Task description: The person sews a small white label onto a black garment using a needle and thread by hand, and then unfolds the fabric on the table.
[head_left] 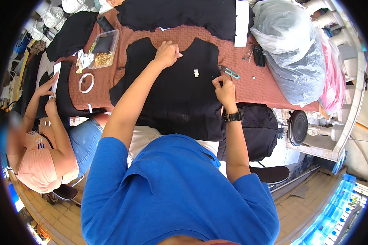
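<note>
A black cut garment piece (171, 94) with a curved neckline lies flat in front of me, its lower end hanging toward my lap. My left hand (167, 54) rests at its neckline with the fingers curled in; whatever they hold, if anything, is hidden. At the piece's right edge, my right hand (225, 89) has thumb and forefinger pinched together over the black fabric; what lies between them is too small to make out. A small pale tag (196, 73) sits on the fabric between the hands. Just beyond my right hand are teal thread snips (230, 72).
A reddish-brown cloth (255, 90) covers the table. At left are a clear box (104, 59) of gold pins, a white tape roll (86, 83) and a black thread spool (105, 23). Stuffed plastic bags (292, 53) crowd the right. A co-worker (47, 163) handles black fabric at left.
</note>
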`<state>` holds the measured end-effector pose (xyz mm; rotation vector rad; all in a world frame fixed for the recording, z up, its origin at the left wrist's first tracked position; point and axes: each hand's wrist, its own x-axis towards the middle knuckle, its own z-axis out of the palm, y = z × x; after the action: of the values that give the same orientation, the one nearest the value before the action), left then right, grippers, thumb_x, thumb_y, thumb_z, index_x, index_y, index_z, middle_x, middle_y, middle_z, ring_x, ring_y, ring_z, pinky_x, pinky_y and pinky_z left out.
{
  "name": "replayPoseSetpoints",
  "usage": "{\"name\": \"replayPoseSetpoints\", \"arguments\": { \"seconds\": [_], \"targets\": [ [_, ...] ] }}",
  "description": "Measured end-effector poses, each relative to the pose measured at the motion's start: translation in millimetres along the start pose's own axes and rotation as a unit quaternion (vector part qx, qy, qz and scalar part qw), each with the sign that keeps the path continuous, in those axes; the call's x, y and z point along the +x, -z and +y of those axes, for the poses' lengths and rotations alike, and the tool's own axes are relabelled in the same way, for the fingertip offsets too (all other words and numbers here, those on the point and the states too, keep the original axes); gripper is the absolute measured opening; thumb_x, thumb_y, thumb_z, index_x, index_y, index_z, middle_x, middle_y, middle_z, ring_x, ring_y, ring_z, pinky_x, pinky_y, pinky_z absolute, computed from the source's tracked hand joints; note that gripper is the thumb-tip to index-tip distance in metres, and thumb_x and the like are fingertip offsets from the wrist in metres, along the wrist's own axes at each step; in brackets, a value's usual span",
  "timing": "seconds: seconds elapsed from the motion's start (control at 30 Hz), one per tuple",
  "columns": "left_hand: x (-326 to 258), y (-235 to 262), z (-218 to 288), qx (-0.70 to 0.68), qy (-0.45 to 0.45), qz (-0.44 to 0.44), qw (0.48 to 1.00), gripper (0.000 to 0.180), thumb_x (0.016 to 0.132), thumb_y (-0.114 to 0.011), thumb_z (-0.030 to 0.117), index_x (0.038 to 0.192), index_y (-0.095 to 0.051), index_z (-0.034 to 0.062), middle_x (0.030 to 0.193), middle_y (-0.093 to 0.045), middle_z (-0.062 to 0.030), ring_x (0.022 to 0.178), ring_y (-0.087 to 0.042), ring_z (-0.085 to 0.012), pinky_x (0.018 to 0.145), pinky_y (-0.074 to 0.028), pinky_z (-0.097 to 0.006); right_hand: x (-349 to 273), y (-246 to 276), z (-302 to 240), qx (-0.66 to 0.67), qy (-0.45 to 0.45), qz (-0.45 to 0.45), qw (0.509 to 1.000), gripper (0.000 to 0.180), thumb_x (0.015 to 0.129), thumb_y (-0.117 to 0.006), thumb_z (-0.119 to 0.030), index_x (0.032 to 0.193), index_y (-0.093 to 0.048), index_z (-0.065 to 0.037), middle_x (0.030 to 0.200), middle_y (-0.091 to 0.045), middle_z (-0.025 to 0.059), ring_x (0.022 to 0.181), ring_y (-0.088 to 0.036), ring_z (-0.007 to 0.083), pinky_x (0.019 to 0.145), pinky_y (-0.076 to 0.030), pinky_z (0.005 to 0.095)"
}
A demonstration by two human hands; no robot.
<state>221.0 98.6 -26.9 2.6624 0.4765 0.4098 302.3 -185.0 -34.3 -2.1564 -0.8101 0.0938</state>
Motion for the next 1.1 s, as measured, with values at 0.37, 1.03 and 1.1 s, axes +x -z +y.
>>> {"name": "replayPoseSetpoints", "arguments": {
  "seconds": [0.37,1.03,1.1],
  "targets": [
    [-2.6,86.6,-13.2,-0.259,0.046,-0.28,0.924,0.049,0.09,-0.073,0.039,0.12,-0.064,0.0005,0.118,-0.065,-0.0086,0.111,-0.059,-0.0172,0.1,-0.043,-0.031,34.0,15.7,-55.8,0.472,-0.015,-0.037,0.88,0.01,0.097,-0.066,-0.012,0.099,-0.062,-0.003,0.091,-0.06,-0.002,0.086,-0.053,0.0057,0.081,-0.043,0.0224],
    [-19.3,217.8,44.3,-0.626,0.028,-0.057,0.777,0.016,0.092,-0.068,0.008,0.107,-0.065,0.0053,0.105,-0.069,-0.005,0.102,-0.066,-0.0113,0.089,-0.053,-0.023,77.4,31.8,-165.2,0.537,0.094,0.022,0.838,0.011,0.096,-0.068,-0.01,0.101,-0.062,-0.003,0.095,-0.064,-0.0009,0.087,-0.055,0.005,0.084,-0.045,0.0215],
    [-48.0,165.2,20.4,-0.706,0.158,-0.138,0.677,0.008,0.091,-0.066,0.004,0.095,-0.061,0.0087,0.095,-0.066,-0.0018,0.093,-0.067,-0.0131,0.084,-0.055,-0.027,49.5,5.4,-131.4,0.528,0.027,-0.013,0.849,0.008,0.097,-0.066,-0.009,0.1,-0.063,-0.002,0.095,-0.063,-0.0007,0.087,-0.055,0.0053,0.083,-0.045,0.0219]
  ]
}}
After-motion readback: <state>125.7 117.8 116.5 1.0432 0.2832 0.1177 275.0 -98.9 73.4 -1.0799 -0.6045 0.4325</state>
